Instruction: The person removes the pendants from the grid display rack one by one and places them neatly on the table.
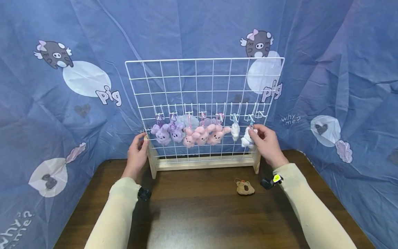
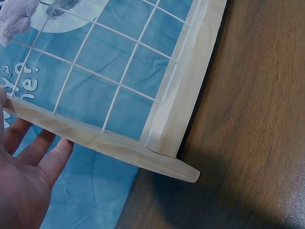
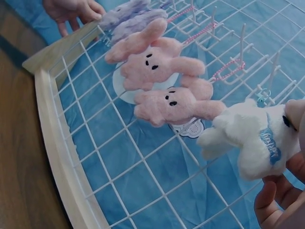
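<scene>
A white wire grid rack stands upright in a pale wooden base. My left hand grips the left wooden post, its fingers wrapped behind it. At the right end, my right hand pinches a white plush keychain with blue lettering across its body, between thumb and fingers. This plush hangs below a hook by a light blue chain. Left of it hangs another white plush keychain. Further left are pink plush keychains and purple plush keychains.
A brown bear-like plush charm lies on the dark wooden table, in front of the rack's right side. One hook at the far right carries nothing. Blue printed cloth hangs behind and on both sides.
</scene>
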Demonstrator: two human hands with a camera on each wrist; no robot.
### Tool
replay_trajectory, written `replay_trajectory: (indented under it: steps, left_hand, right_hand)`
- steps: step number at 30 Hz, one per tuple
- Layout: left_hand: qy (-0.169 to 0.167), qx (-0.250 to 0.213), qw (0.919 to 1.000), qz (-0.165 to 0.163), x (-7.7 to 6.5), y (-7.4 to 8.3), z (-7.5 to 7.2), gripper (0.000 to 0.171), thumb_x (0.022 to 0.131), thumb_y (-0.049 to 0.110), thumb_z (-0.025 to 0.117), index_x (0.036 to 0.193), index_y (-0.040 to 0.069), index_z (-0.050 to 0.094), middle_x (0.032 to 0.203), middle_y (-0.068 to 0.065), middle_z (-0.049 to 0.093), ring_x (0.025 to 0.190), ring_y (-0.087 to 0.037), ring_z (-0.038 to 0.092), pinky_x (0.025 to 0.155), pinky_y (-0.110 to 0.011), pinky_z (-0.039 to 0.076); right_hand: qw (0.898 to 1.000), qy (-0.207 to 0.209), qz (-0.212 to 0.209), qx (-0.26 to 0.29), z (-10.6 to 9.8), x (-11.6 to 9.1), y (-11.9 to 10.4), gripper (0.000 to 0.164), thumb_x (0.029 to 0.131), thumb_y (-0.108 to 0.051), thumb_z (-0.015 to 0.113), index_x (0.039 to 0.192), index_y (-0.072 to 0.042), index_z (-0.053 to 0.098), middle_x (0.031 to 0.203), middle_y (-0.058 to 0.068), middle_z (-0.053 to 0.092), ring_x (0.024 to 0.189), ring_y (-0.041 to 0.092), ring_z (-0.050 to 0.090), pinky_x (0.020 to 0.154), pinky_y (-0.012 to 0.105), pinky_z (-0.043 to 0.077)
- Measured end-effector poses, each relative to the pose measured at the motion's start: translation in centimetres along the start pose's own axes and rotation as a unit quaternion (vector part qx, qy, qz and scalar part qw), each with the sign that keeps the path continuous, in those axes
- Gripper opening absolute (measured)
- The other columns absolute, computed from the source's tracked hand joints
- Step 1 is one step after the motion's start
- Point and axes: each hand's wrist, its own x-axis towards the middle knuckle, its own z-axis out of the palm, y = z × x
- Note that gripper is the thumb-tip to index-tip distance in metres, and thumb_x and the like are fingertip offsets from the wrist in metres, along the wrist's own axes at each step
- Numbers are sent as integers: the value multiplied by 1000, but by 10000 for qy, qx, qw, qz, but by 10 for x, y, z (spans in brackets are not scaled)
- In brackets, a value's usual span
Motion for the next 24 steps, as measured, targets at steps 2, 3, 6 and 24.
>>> replay_trajectory:
  steps: [2,3,6,24]
  left_hand:
    - [-4,13,10000,-12,0,0,0,43,113,33,48,153,18,50,148,-20,60,126,-32,60,88,-41,51]
    - [-7,10,10000,-15,0,1,0,43,113,33,48,153,18,50,148,-21,60,125,-32,60,87,-38,51]
    - [-23,-7,10000,-20,-1,1,-1,44,113,33,48,154,17,49,148,-21,59,124,-31,60,87,-37,51]
    - [10,-20,10000,-15,1,-2,0,43,113,33,49,152,18,51,147,-21,60,127,-31,60,87,-35,50]
  right_hand:
    - [10000,8,-14,-16,-1,-1,-3,23,103,-16,68,110,6,71,76,-6,58,69,7,51,59,20,43]
    - [10000,6,-17,-28,-1,-2,-4,23,103,-15,68,110,6,71,76,-6,58,69,7,51,59,19,43]
    - [10000,-15,-21,-2,-2,-3,-7,21,103,-11,67,111,8,71,76,-8,59,69,5,52,59,18,44]
    - [9982,-550,-178,165,-2,-18,-19,23,103,-9,67,120,6,73,90,-10,69,74,3,57,63,19,47]
